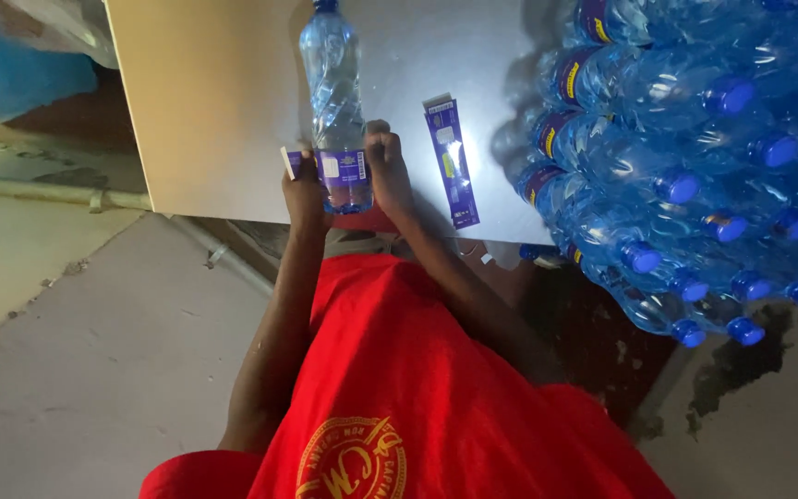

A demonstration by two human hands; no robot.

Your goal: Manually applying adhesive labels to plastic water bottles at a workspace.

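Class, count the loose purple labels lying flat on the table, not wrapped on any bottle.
1: the purple label strip lies flat on the table, right of the held bottle. Others may be hidden.

Clear blue-capped bottle lying on table, purple label half-wrapped.

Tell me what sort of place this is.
Probably a small bottling or labelling workspace: a heap of blue-capped water bottles, a loose purple label on the table, and both hands wrapping a label on a bottle.

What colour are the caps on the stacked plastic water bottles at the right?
Blue caps, seen best in the head view.
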